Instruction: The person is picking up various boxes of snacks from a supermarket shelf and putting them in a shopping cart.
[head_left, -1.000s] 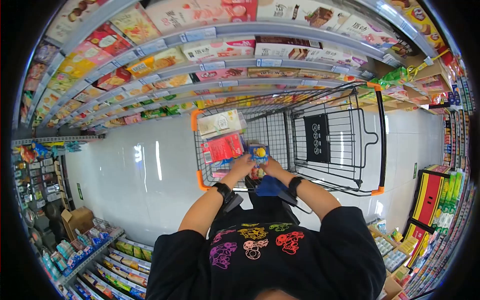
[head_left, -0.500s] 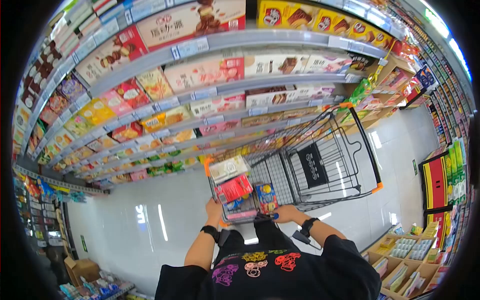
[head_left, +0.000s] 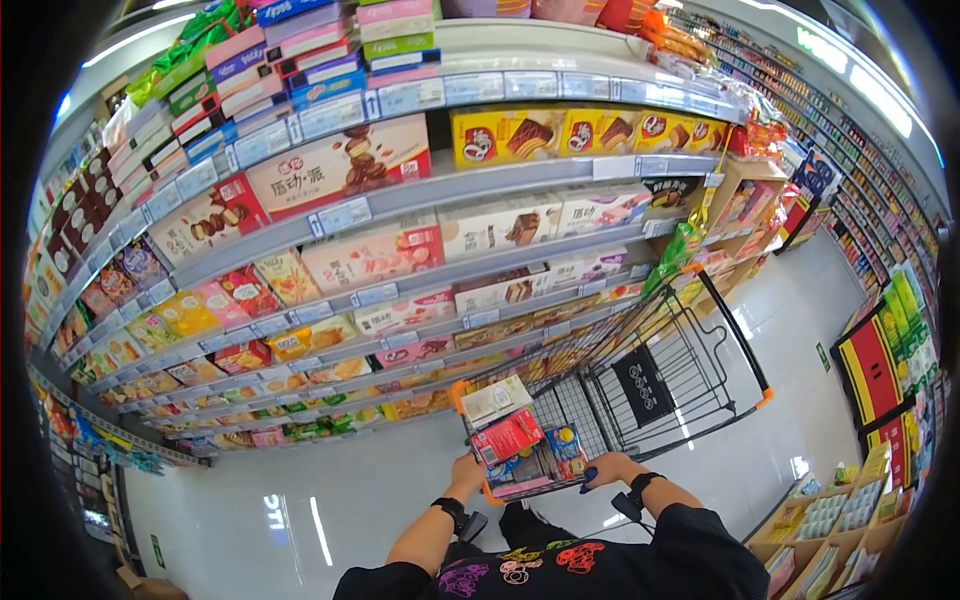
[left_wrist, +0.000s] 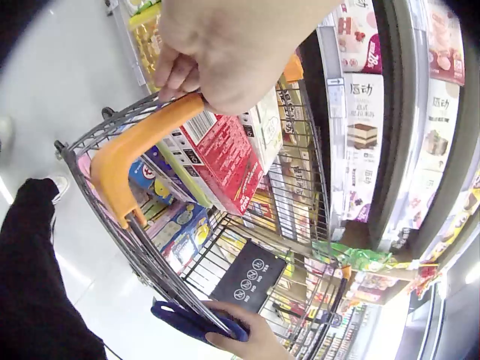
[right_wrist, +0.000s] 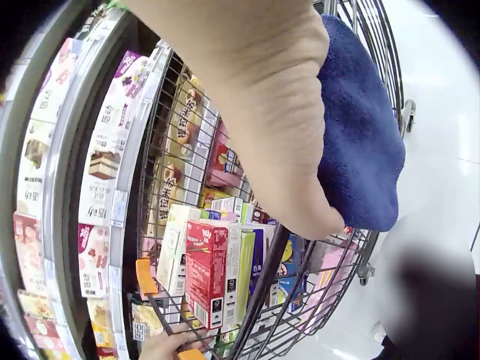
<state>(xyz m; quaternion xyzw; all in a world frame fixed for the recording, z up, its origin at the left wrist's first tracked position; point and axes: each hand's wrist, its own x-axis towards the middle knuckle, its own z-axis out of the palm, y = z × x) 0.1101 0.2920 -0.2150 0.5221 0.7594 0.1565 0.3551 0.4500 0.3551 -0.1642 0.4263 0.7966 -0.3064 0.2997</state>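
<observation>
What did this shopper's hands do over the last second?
A second ago both hands held a small blue carton over the cart. They let it go, and it now lies in the cart beside the red box. The left hand moved back to grip the orange handle corner, and the right hand grips the blue cloth on the handle. The other boxes stayed put.

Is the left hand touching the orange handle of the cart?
Touching. The left wrist view shows the left hand gripping the orange handle, its fingers curled round the bar with no gap.
</observation>
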